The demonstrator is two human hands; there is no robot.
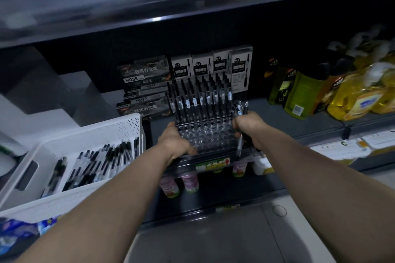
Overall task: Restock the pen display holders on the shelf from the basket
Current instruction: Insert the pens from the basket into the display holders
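A clear tiered pen display holder [206, 134] stands at the front of the dark shelf. Its back rows hold several black pens [201, 96]; the front rows of holes look vacant. My left hand [174, 142] grips the holder's left front corner. My right hand [249, 128] is at the holder's right side and grips a bunch of black pens [241, 111], some sticking up and one pointing down. The white basket [126, 126] sits to the left with several loose black pens [94, 164] inside.
Pen boxes [145, 83] are stacked behind the holder, white ones [211, 64] to their right. Green and yellow bottles [333, 89] fill the right of the shelf. Small pink bottles [190, 181] stand on the shelf below. An upper shelf overhangs above.
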